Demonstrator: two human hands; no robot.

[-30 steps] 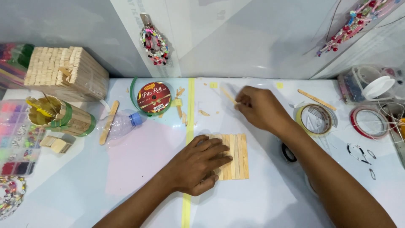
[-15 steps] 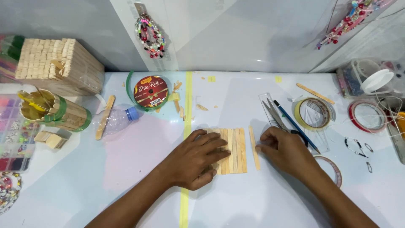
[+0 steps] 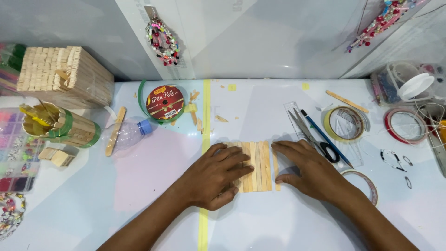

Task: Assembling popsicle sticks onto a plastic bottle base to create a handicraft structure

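Table (image 3: pixel 278 227): white, with a yellow tape line (image 3: pixel 205 116) running front to back down the middle. Stick box (image 3: pixel 62 74) sits back left; stick cup (image 3: pixel 60 125) with a green band lies in front of it, clear bottle (image 3: pixel 125 135) on its side just beside.

Left hand (image 3: pixel 216 176): flat, palm down, fingers spread, pressing on the left half of the stick mat (image 3: pixel 255 167). Nothing gripped.

Right hand (image 3: pixel 309 169): also flat and open, fingertips on the mat's right edge, touching the outermost stick (image 3: pixel 276 174), which stands slightly apart from the row.

Mat: sticks side by side, flat on table centre, just right of the tape line, between both hands.

Ribbon spool (image 3: pixel 165 102) behind mat, left of line. Tape roll (image 3: pixel 346 123) right; scissors (image 3: pixel 313 137) and pen (image 3: pixel 325 137) just beyond right hand.
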